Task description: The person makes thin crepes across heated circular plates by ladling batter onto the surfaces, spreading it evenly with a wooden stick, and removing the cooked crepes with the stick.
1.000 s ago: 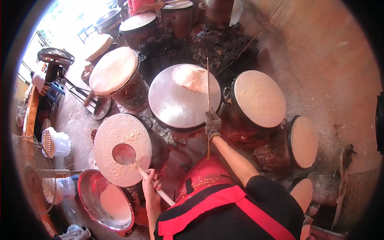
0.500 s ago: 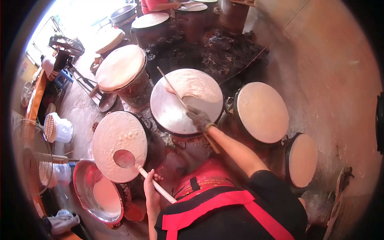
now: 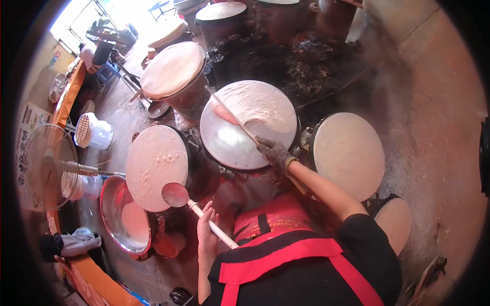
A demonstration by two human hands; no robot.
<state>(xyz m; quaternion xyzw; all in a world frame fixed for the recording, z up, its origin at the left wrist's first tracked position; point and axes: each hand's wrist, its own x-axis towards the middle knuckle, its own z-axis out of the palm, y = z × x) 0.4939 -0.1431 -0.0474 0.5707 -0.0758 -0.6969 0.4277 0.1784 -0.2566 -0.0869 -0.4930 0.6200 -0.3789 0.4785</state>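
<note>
My right hand [image 3: 276, 153], in a dark glove, is closed round a long, thin batter spreader [image 3: 228, 112] laid across the middle round griddle [image 3: 229, 145]. Pale batter [image 3: 265, 104] coats the far and right parts of that griddle, while bare shiny metal shows at the near left. My left hand [image 3: 206, 224] grips the white handle of a ladle [image 3: 175, 194], whose round bowl hangs at the near edge of the left griddle [image 3: 153, 203]. A bumpy layer of pale batter [image 3: 159, 158] covers the left griddle.
A metal basin [image 3: 108, 204] of batter stands at the lower left, near a fan [image 3: 48, 168]. To the right are two more coated griddles [image 3: 349, 153] [image 3: 395, 222]. Behind the left griddle, a stack of flat rounds [image 3: 172, 69] tops a drum. White-wrapped buckets [image 3: 94, 131] stand left.
Batter has spread farther round the middle griddle under the spreader. The ladle bowl has shifted from over the left griddle to its near edge. The view has turned, and the person at the back is gone.
</note>
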